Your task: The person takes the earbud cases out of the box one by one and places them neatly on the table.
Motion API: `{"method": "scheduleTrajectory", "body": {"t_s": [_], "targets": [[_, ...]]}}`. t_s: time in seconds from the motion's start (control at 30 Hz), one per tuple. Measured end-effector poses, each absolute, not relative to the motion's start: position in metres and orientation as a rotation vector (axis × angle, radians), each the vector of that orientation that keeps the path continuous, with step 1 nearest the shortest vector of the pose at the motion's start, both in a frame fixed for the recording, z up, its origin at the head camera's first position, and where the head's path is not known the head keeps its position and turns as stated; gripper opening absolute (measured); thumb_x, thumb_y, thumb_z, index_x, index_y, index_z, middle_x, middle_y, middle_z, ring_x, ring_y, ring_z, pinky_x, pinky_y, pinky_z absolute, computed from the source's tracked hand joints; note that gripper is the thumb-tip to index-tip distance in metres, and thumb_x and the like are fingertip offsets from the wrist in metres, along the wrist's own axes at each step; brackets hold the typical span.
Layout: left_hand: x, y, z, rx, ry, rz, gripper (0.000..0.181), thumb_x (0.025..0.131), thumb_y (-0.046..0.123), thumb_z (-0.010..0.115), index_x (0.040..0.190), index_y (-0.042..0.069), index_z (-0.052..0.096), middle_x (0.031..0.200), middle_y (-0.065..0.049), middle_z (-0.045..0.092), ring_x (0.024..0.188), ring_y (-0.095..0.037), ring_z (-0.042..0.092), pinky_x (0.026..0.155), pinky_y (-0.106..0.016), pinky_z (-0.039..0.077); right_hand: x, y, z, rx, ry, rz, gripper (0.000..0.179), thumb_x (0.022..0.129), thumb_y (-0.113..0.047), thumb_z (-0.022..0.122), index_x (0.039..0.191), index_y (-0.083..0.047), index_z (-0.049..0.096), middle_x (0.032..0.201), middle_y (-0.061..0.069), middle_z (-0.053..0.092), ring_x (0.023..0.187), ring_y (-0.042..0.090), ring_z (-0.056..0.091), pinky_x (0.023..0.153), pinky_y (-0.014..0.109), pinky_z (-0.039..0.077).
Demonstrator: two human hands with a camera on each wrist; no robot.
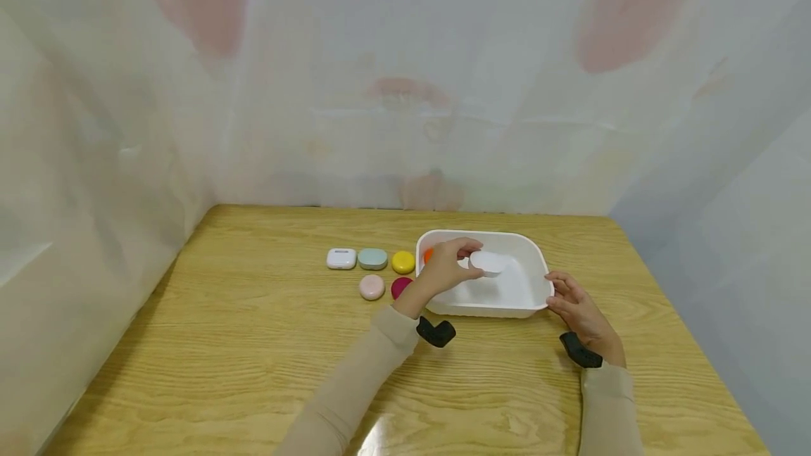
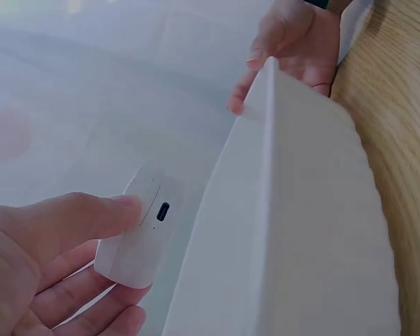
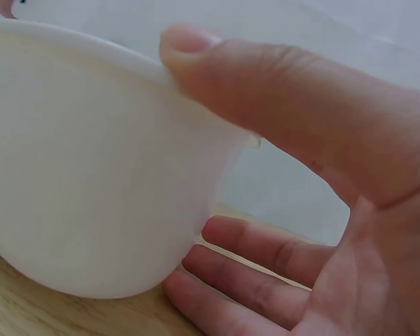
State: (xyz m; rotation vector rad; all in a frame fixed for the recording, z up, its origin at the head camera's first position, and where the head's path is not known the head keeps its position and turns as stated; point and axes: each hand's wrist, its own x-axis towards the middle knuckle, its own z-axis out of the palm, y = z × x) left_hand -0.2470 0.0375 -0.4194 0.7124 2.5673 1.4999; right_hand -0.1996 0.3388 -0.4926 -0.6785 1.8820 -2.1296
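My left hand [image 1: 441,269] holds a white earbud charging case [image 1: 486,262] over the inside of a white plastic bin [image 1: 484,312]. In the left wrist view the thumb presses one side of the case [image 2: 136,245], with fingers beneath; a small dark charging port shows on it. At the bin's right end, my right hand [image 1: 581,312] grips a corner. Its thumb [image 3: 217,70] lies along the rim in the right wrist view, while the other fingers touch the outer wall lower down. An orange item [image 1: 428,255] inside the bin's left end is partly hidden by the left hand.
Left of the bin lie a white case [image 1: 341,259], a pale green case [image 1: 372,259], a yellow round case [image 1: 403,262], a pink round case [image 1: 372,287] and a dark magenta one [image 1: 400,287], partly behind my left wrist. A patterned curtain [image 1: 393,146] hangs behind the wooden table [image 1: 241,343].
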Motion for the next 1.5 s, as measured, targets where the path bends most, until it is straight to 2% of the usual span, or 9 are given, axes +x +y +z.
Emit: {"method": "scheduleTrajectory", "body": {"t_s": [0.23,0.6,0.83,1.13,1.4,1.5], "targets": [[-0.239,0.007,-0.412,0.768,2.573,1.516,0.048,0.081,0.015,0.078,0.124,0.001,0.062,0.124,-0.012,0.066,0.112,-0.025,0.064,0.100,-0.036,0.053,-0.200,0.341,-0.494,-0.661,1.894,-2.125,0.040,0.099,0.005,0.041,0.130,-0.020,0.046,0.122,-0.012,0.056,0.104,-0.001,0.060,0.089,0.013,0.052],[-0.225,-0.061,-0.421,0.627,2.556,1.706,0.044,0.079,0.008,0.078,0.120,0.001,0.063,0.123,-0.017,0.067,0.115,-0.032,0.064,0.102,-0.047,0.051,-0.197,0.344,-0.496,-0.621,1.926,-2.103,0.039,0.100,0.003,0.041,0.131,-0.020,0.045,0.123,-0.013,0.056,0.105,-0.001,0.060,0.089,0.013,0.051],[-0.227,-0.104,-0.427,0.552,2.530,1.736,0.045,0.079,0.009,0.078,0.122,0.005,0.063,0.123,-0.017,0.066,0.117,-0.033,0.063,0.104,-0.049,0.049,-0.195,0.344,-0.493,-0.611,1.944,-2.108,0.038,0.100,0.001,0.043,0.131,-0.021,0.046,0.122,-0.014,0.057,0.104,-0.002,0.059,0.088,0.013,0.051],[-0.226,-0.156,-0.441,0.508,2.584,1.651,0.042,0.082,0.019,0.076,0.122,0.010,0.064,0.123,-0.014,0.067,0.113,-0.031,0.064,0.100,-0.049,0.052,-0.194,0.344,-0.492,-0.574,1.940,-2.087,0.039,0.100,0.001,0.043,0.132,-0.021,0.045,0.123,-0.014,0.054,0.104,-0.002,0.059,0.089,0.012,0.050],[-0.226,-0.194,-0.454,0.413,2.520,1.635,0.045,0.080,0.016,0.077,0.122,0.005,0.064,0.129,-0.021,0.061,0.117,-0.038,0.060,0.103,-0.052,0.049,-0.193,0.341,-0.490,-0.569,1.936,-2.082,0.039,0.100,0.001,0.043,0.133,-0.021,0.044,0.124,-0.014,0.054,0.105,-0.002,0.059,0.090,0.012,0.050],[-0.226,-0.198,-0.458,0.394,2.507,1.618,0.046,0.080,0.017,0.078,0.122,0.005,0.064,0.127,-0.021,0.063,0.116,-0.036,0.062,0.099,-0.045,0.053,-0.193,0.341,-0.489,-0.560,1.930,-2.085,0.039,0.100,0.000,0.043,0.132,-0.021,0.045,0.124,-0.014,0.054,0.105,-0.002,0.059,0.090,0.012,0.050]]}}
